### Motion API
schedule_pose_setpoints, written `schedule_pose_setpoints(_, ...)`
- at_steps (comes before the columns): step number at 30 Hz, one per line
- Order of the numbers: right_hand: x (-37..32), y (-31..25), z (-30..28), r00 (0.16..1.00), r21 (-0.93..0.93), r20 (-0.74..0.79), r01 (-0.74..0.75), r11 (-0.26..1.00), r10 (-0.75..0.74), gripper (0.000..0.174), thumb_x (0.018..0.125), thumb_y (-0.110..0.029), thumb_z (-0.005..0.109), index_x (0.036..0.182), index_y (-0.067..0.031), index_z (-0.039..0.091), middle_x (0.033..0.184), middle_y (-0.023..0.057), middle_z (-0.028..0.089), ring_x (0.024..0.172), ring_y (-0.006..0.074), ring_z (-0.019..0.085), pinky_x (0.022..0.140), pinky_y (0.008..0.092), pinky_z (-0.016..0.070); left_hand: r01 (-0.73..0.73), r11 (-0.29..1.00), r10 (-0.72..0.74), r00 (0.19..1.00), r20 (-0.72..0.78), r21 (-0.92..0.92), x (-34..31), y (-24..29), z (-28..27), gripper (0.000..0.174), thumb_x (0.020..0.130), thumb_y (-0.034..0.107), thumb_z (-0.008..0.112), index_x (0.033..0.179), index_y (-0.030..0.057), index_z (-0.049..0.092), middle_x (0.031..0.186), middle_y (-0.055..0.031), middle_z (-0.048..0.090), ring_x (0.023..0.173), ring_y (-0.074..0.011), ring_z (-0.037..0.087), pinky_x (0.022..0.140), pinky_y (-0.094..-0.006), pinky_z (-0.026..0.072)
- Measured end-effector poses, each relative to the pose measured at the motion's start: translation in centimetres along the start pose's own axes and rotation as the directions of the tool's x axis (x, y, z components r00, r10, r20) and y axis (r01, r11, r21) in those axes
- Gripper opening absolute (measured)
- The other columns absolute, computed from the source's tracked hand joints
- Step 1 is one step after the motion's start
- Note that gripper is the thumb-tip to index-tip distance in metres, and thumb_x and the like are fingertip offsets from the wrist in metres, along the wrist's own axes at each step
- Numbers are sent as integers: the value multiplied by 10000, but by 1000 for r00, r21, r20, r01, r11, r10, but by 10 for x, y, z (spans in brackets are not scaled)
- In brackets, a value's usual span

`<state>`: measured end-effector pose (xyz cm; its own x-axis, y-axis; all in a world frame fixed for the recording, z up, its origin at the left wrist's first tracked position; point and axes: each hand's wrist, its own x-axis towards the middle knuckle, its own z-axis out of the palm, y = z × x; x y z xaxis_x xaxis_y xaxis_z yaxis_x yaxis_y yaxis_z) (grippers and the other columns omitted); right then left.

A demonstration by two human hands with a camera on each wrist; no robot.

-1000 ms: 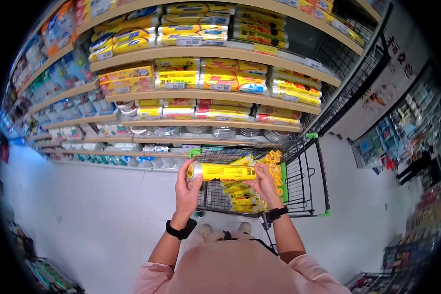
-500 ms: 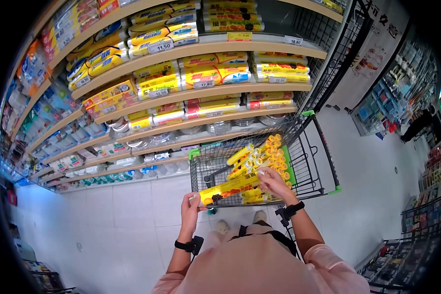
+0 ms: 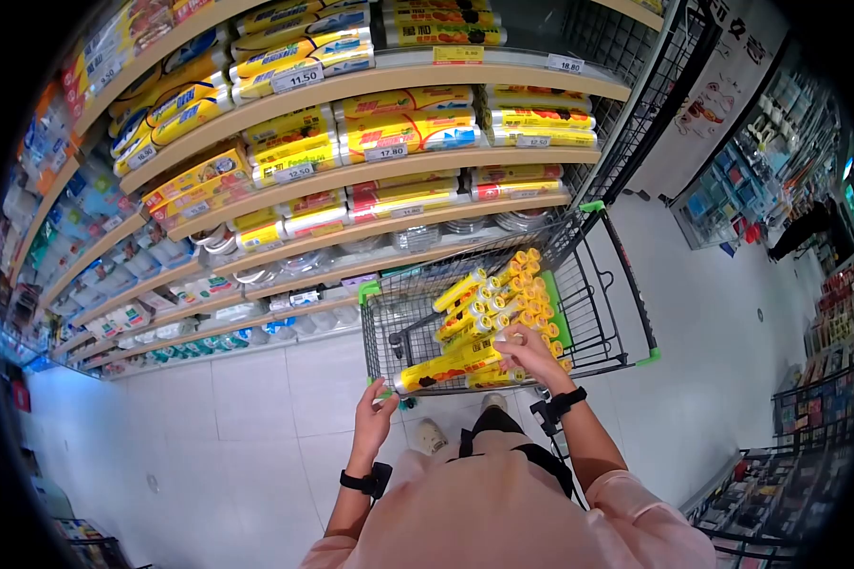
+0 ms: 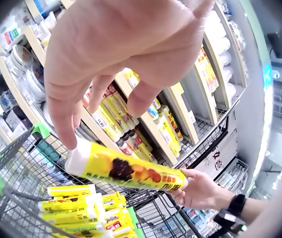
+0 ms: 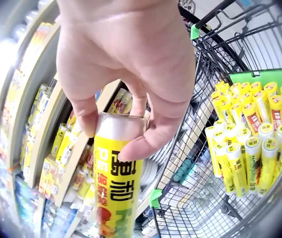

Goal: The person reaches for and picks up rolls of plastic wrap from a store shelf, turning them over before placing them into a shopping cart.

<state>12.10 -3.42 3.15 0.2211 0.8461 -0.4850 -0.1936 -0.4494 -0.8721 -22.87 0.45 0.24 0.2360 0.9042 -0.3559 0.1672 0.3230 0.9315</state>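
Note:
My right hand (image 3: 531, 355) pinches one end of a yellow roll of cling film (image 3: 446, 368) with white ends and fruit pictures, held at a slant over the shopping cart (image 3: 368, 334). In the right wrist view, thumb and fingers (image 5: 146, 144) wrap the roll's top end. By the opposite end is my left hand (image 3: 374, 417), its fingers loosely bent and spread; in the left wrist view one fingertip is right at the white end of the roll (image 4: 131, 169). Several similar yellow rolls (image 3: 489, 308) lie stacked inside the cart.
Shelves (image 3: 380, 166) full of yellow rolls and boxes rise beyond the cart, with price tags along their edges. Disposable tableware (image 3: 304, 261) fills the lower shelves. A green panel (image 3: 555, 308) stands in the cart beside the stack. Pale floor tiles (image 3: 228, 427) lie to the left.
The roll has come down from a level hold in both hands to a slant over the cart. My left hand has loosened from its end and drawn slightly away. The view has shifted too.

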Motion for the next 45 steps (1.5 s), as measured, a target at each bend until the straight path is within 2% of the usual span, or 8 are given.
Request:
schedule_pose_setpoints(4, 37, 24, -2, 988, -137, -133, 59, 989, -78, 567, 798, -199, 813, 1205, 31, 490, 724, 82, 636, 550, 135, 631, 529, 278, 525, 12, 1000, -11, 999, 44, -7, 3, 8, 1, 394, 949, 145, 675, 1314, 21, 595, 1169, -100, 660, 888, -135, 628, 767, -267, 509)
schedule_pose_setpoints(8, 72, 19, 5, 966, -348, -203, 83, 934, -161, 501, 778, -143, 800, 1132, -4, 474, 777, 107, 640, 539, 165, 614, 496, 305, 492, 1, 999, 0, 999, 34, -38, 9, 10, 8, 307, 952, 130, 664, 1236, 18, 632, 1095, -64, 669, 866, -121, 623, 749, -251, 504)
schedule_pose_setpoints(12, 150, 47, 0, 944, -709, -83, 170, 684, -320, 639, 763, -249, 815, 1245, 9, 485, 948, 191, 659, 686, 277, 667, 623, 422, 540, 23, 997, -20, 999, 29, -74, 25, 15, 22, 268, 946, 112, 669, 1191, 8, 639, 1078, -56, 666, 869, -118, 626, 765, -252, 512)
schedule_pose_setpoints(13, 161, 37, 4, 987, -629, -62, 76, 773, -147, 635, 776, -267, 805, 1263, -10, 487, 931, 190, 661, 747, 309, 677, 650, 454, 540, 38, 996, -35, 999, 37, -77, 26, 19, 25, 259, 946, 108, 667, 1183, 7, 639, 1086, -58, 666, 874, -119, 627, 774, -254, 516)
schedule_pose_setpoints(27, 323, 83, 16, 999, -865, -28, -43, 500, 36, 543, 792, -133, 758, 1240, 22, 493, 1030, 246, 683, 952, 394, 699, 743, 470, 591, 58, 994, -64, 996, -60, -92, 65, 95, 78, 161, 975, 70, 633, 1124, 8, 626, 1095, -67, 667, 948, -148, 651, 851, -292, 524)
schedule_pose_setpoints(36, 376, 173, 17, 985, -955, -40, 11, 295, -167, 422, 748, -128, 827, 1098, 4, 632, 1300, 216, 498, 886, 336, 713, 727, 405, 605, -22, 999, 19, 997, -69, -37, 106, 153, 118, 163, 978, 64, 639, 1129, 9, 610, 1007, -39, 655, 913, -101, 612, 820, -247, 495)
schedule_pose_setpoints(38, 391, 195, 14, 978, -953, -1, 62, 295, -208, 456, 746, -117, 819, 1130, 7, 606, 1288, 212, 498, 904, 355, 704, 727, 416, 604, -82, 996, 80, 994, -69, -32, 118, 165, 122, 154, 977, 60, 638, 1119, 7, 609, 985, -32, 652, 892, -96, 603, 806, -243, 488)
schedule_pose_setpoints(45, 332, 74, -21, 985, -746, -57, 68, 663, -166, 490, 721, -51, 732, 1190, -48, 590, 1241, 230, 528, 1052, 436, 618, 874, 473, 551, -327, 945, 328, 939, -102, 24, 164, 219, 135, 178, 952, 38, 654, 1121, 10, 604, 1056, -44, 637, 947, -104, 590, 856, -262, 482)
